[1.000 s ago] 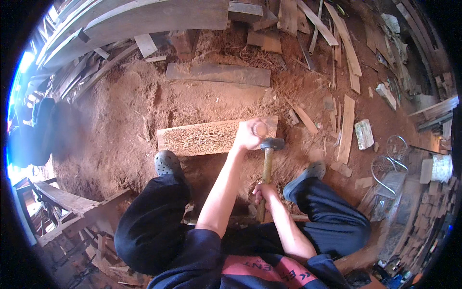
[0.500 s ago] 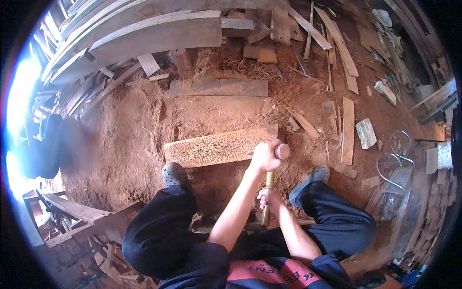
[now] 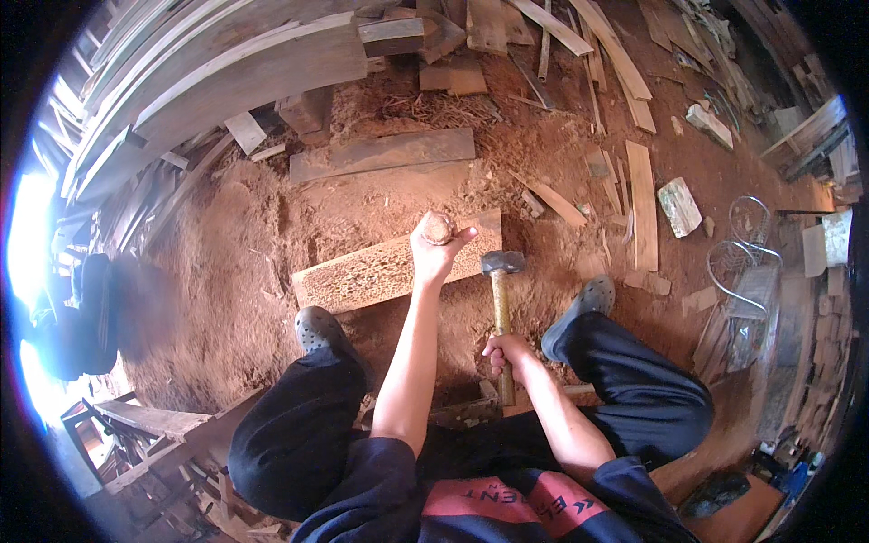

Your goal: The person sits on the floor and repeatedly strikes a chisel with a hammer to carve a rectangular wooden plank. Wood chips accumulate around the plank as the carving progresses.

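Observation:
My left hand (image 3: 433, 261) is closed around a wooden-handled chisel (image 3: 439, 228), its round butt facing up and its blade hidden below my fist. It is above a board (image 3: 376, 279) on the ground, whose face is covered in small chipped marks. The board's right end looks smooth. Lower and to the right, my right hand (image 3: 510, 351) grips the yellowish handle of a hammer (image 3: 501, 299). The hammer's dark metal head points away from me, just off the board's right end. My feet are on either side, the left shoe (image 3: 319, 329) near the board's close edge.
Beyond the board lies a dusty plank (image 3: 385, 156), with long stacked timbers (image 3: 262, 77) at the far left. Loose strips (image 3: 642, 204) and a pale block (image 3: 679, 206) lie to the right, near a bent-wire metal frame (image 3: 738, 281). Reddish sawdust covers the ground.
My left hand has moved left and away from the hammer, carrying the chisel over the board. The hammer head, hidden before behind that hand, now shows. My right hand keeps its grip.

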